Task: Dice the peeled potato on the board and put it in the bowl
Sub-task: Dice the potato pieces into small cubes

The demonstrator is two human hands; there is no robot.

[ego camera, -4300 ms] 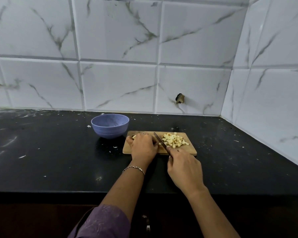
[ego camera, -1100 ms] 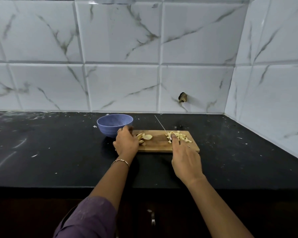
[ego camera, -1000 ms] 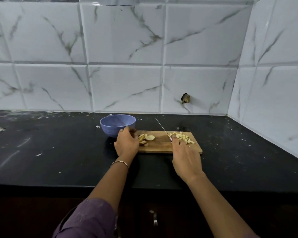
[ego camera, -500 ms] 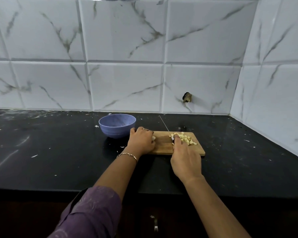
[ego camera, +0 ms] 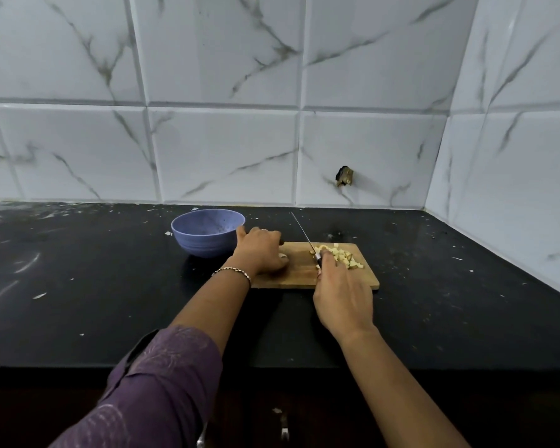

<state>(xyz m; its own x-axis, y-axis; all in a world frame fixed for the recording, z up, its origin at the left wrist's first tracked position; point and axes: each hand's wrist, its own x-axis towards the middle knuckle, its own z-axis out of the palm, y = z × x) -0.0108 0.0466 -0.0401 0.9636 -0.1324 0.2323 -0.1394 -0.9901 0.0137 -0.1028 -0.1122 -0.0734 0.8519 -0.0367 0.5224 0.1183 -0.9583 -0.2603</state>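
A wooden cutting board [ego camera: 366, 281] lies on the black counter. A pile of diced potato [ego camera: 345, 256] sits at its far right part. My right hand [ego camera: 341, 295] grips a knife [ego camera: 301, 232] by the handle, and the thin blade points up and away over the board's middle. My left hand [ego camera: 261, 252] lies curled over the potato slices at the board's left end, and only a pale bit of potato [ego camera: 282, 255] shows under the fingers. The blue bowl [ego camera: 207, 231] stands just left of the board, close to my left hand.
White marble-look tiles close the counter at the back and on the right, forming a corner. A small dark hole [ego camera: 344, 176] marks the back wall. Pale scraps dot the black counter [ego camera: 78, 270]. The counter's front edge runs below my forearms.
My left hand has come back from the bowl's side onto the potato slices at the board's left end and now covers them. The knife blade stays raised over the board.
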